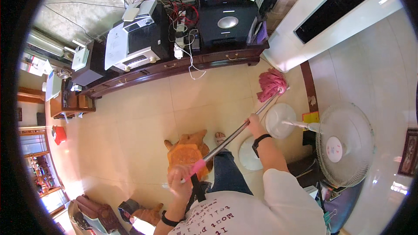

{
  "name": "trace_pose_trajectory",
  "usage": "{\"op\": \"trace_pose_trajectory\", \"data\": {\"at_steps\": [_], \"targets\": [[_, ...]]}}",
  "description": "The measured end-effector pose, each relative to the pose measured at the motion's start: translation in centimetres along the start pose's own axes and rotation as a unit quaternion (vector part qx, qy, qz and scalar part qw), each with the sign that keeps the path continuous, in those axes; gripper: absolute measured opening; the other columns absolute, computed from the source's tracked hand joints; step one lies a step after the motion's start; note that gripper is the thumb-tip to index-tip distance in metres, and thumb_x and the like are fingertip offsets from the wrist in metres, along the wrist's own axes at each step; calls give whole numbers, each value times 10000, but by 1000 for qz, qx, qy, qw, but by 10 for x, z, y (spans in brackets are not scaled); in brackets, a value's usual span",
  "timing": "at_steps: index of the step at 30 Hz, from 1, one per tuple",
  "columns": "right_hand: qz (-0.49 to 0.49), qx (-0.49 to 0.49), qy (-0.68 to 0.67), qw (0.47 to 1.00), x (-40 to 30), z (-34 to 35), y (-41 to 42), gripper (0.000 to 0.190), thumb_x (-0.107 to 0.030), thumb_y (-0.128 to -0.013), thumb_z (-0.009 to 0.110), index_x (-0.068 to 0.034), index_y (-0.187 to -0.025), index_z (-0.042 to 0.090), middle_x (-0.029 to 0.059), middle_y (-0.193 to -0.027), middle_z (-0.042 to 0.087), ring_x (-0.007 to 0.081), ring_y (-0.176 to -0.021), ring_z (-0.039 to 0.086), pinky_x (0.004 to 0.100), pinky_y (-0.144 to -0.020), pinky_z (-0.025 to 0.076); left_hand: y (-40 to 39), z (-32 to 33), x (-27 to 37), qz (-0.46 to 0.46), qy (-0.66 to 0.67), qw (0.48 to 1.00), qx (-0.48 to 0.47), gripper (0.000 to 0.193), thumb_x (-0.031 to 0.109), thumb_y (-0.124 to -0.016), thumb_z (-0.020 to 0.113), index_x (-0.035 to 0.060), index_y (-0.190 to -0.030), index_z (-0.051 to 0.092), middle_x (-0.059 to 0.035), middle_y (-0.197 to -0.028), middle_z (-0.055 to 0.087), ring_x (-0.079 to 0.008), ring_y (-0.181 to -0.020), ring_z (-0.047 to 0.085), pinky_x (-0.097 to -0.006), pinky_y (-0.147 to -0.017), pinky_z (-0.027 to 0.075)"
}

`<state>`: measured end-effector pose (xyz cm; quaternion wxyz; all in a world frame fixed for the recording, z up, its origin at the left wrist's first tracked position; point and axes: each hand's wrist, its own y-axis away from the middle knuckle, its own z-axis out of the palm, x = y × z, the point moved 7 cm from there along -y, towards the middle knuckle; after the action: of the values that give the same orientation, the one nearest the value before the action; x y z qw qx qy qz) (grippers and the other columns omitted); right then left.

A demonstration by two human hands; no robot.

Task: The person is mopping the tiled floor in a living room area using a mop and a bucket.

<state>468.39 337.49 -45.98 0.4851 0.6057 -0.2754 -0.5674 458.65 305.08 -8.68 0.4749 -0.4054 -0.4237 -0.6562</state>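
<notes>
A mop with a metal pole [225, 142] runs slantwise across the view. Its pink fabric head [272, 84] rests on the tiled floor near the white door frame and the cabinet's right end. My left hand [179, 178] is closed around the pink grip at the near end of the pole. Further along, my right hand [253, 124] grips the bare metal part. Both wrists carry black bands. Below the pole, close to my left hand, stands a carved wooden stool [186, 150] with an orange top.
A dark wooden cabinet [147, 75] bearing audio equipment and tangled cables spans the far side; a white cable [192, 68] dangles over its front. To the right are a standing fan [346, 145] and its round white base [281, 120]. A red bin [59, 135] is at far left.
</notes>
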Motion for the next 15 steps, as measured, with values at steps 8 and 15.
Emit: {"op": "trace_pose_trajectory", "data": {"at_steps": [8, 15], "targets": [[29, 84, -22, 996, 63, 46, 54, 126, -136, -761, 341, -38, -746, 419, 104, -569, 420, 214, -449, 410, 327, -387, 345, -20, -22, 76, 45, -27, 996, -70, 279, 205, -773, 416, 61, -541, 358, -45, -470, 365, -172, -456, 374, -321, -519, 348], [122, -1, -166, 979, 115, 147, 156, 42, -47, -740, 350, -58, -755, 387, 74, -552, 363, 181, -440, 354, 287, -389, 320, -7, -38, 189, 138, -33, 989, -45, 299, 162, -732, 449, 78, -474, 322, -42, -389, 353, -161, -351, 334, -289, -414, 316]]}}
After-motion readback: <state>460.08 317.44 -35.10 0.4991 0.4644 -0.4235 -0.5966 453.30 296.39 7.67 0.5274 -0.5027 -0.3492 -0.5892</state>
